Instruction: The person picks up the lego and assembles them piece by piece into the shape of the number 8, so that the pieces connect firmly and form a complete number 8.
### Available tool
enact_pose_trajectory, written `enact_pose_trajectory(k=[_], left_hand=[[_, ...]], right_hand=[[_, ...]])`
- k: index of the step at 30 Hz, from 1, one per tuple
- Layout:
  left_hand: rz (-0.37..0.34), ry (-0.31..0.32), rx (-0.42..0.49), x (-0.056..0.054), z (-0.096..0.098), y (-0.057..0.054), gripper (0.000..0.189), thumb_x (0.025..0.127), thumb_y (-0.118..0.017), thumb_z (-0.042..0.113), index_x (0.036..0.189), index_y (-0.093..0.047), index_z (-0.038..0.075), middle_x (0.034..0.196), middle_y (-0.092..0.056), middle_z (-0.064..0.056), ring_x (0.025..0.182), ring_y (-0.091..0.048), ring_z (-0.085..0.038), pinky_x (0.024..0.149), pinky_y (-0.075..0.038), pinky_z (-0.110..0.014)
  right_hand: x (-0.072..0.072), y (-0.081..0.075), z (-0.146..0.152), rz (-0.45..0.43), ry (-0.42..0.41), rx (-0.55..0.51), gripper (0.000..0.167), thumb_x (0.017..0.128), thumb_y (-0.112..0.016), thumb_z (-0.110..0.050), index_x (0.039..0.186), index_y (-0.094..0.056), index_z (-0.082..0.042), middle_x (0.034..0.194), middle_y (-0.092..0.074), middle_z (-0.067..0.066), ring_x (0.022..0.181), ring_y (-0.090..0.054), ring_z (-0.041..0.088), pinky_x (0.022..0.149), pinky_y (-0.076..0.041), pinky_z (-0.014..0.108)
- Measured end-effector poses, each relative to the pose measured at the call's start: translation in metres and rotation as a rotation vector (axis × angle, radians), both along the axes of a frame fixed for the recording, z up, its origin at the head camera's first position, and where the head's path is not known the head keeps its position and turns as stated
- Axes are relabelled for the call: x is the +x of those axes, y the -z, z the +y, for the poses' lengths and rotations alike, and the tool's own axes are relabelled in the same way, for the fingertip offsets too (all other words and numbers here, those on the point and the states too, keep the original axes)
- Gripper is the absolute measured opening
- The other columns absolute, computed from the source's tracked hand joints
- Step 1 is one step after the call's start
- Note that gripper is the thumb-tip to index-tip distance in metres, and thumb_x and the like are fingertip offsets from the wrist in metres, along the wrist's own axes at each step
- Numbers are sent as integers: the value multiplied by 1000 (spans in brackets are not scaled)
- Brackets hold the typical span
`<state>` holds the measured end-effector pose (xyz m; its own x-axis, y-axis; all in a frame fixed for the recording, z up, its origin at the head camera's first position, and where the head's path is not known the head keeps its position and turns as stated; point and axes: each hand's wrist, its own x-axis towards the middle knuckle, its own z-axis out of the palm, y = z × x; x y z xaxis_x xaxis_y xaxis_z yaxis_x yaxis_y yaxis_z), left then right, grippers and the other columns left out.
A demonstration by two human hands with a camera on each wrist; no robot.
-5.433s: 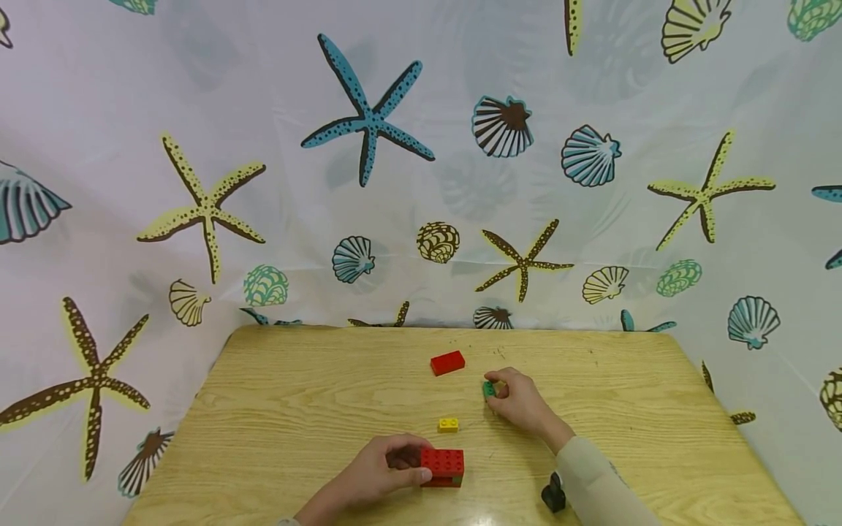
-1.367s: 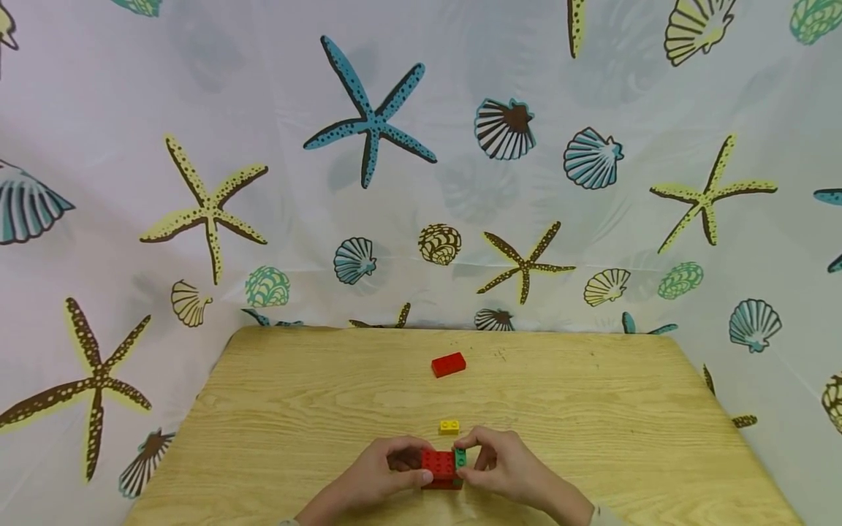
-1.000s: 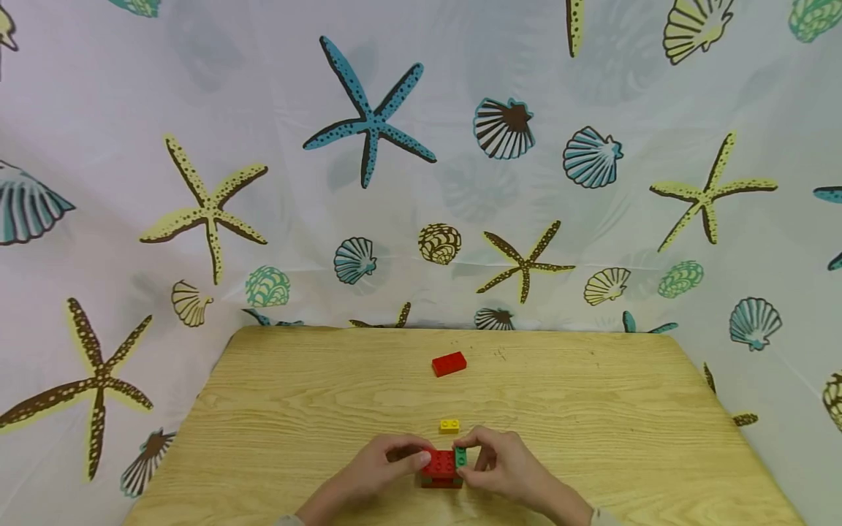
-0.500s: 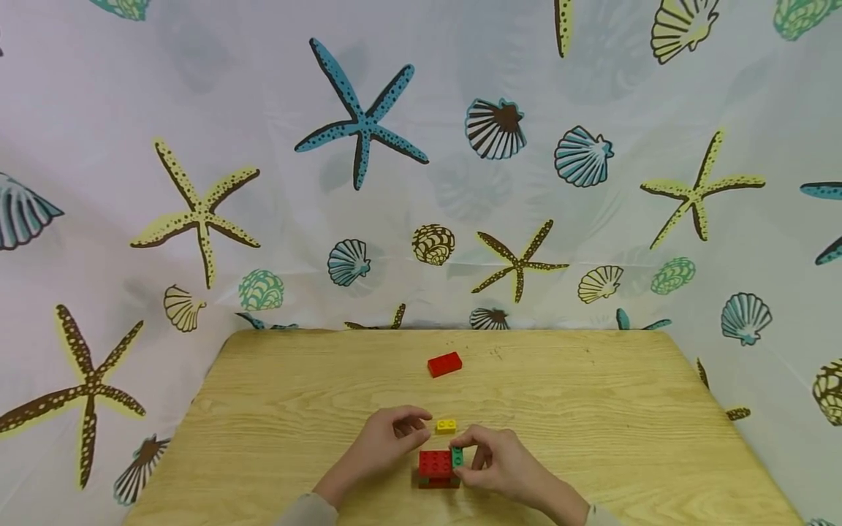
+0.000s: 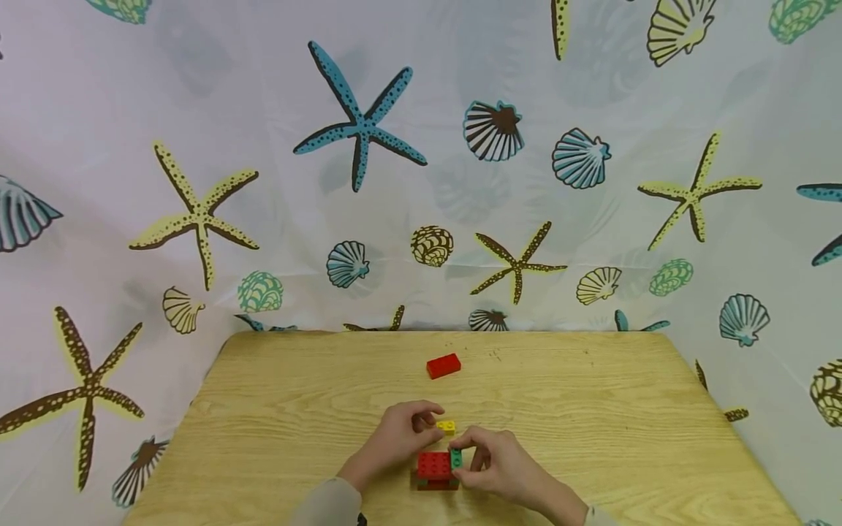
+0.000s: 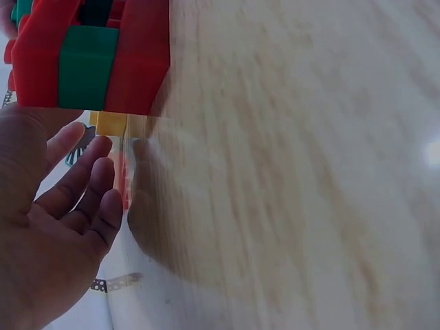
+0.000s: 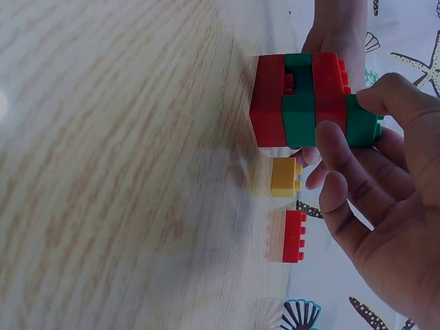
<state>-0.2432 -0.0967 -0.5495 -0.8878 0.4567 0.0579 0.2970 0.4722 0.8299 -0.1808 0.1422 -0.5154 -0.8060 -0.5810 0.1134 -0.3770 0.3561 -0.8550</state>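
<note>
A small block stack (image 5: 434, 464) stands on the table: a red brick at the bottom, green ones at the two ends, and a red studded brick across the top. My right hand (image 5: 503, 467) pinches a small green brick (image 7: 361, 124) between thumb and index finger, seated on the right end of the top red brick. My left hand (image 5: 400, 432) reaches past the stack with its fingers loosely bent, fingertips right at the left side of a yellow two-stud brick (image 5: 449, 428). In the left wrist view that hand's palm shows nothing in it.
A separate red brick (image 5: 444, 366) lies farther back on the wooden table (image 5: 296, 409). Fabric sheets printed with starfish and shells (image 5: 395, 219) hang behind the table and along both sides.
My right hand has brought the green brick from the table's right onto the stack and keeps pinching it. The left hand has let go of the stack and moved forward to the yellow brick.
</note>
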Motion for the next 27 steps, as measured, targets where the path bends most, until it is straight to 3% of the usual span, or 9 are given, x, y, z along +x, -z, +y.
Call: enact_pose_trajectory(k=[3, 8, 12, 16, 19, 27], left_hand=[[6, 6, -26, -3, 3, 1, 31, 97, -78, 22, 124, -74, 6, 98, -73, -3, 79, -61, -13, 70, -51, -25], [5, 25, -46, -6, 7, 5, 29, 96, -78, 20, 122, -75, 6, 89, -71, 1, 71, -57, -9, 65, -48, -24], [-6, 44, -35, -8, 8, 5, 33, 97, -77, 18, 127, -74, 6, 88, -73, 1, 71, -59, -9, 65, -49, -24], [-4, 63, -38, -8, 8, 3, 36, 98, -75, 16, 133, -73, 5, 89, -74, 0, 71, -60, -8, 64, -50, -24], [6, 69, -52, -8, 8, 1, 36, 97, -74, 14, 132, -73, 4, 88, -74, -1, 69, -58, -8, 63, -48, -24], [1, 74, -72, -7, 7, -2, 32, 97, -72, 13, 127, -75, 3, 86, -72, -2, 69, -57, -10, 62, -47, -25]], right_hand=[[0, 0, 0, -5, -3, 3, 25, 97, -77, -16, 119, -70, -7, 100, -77, 15, 65, -63, -2, 57, -49, 18], [0, 1, 0, -29, 3, 8, 25, 97, -77, -17, 119, -71, -8, 103, -77, 16, 66, -63, -1, 59, -50, 18], [0, 1, 0, -31, 8, 14, 25, 97, -77, -17, 120, -71, -9, 109, -77, 15, 67, -64, -1, 60, -51, 19], [0, 1, 0, -16, 9, 21, 25, 97, -77, -18, 119, -71, -9, 97, -78, 14, 67, -65, -1, 61, -52, 19], [-1, 2, 0, -3, 9, 20, 24, 96, -77, -17, 118, -71, -9, 90, -77, 12, 66, -64, -2, 60, -52, 19], [-1, 2, 0, 8, 9, 16, 24, 95, -78, -16, 117, -71, -9, 91, -77, 12, 65, -63, -3, 60, -51, 19]])
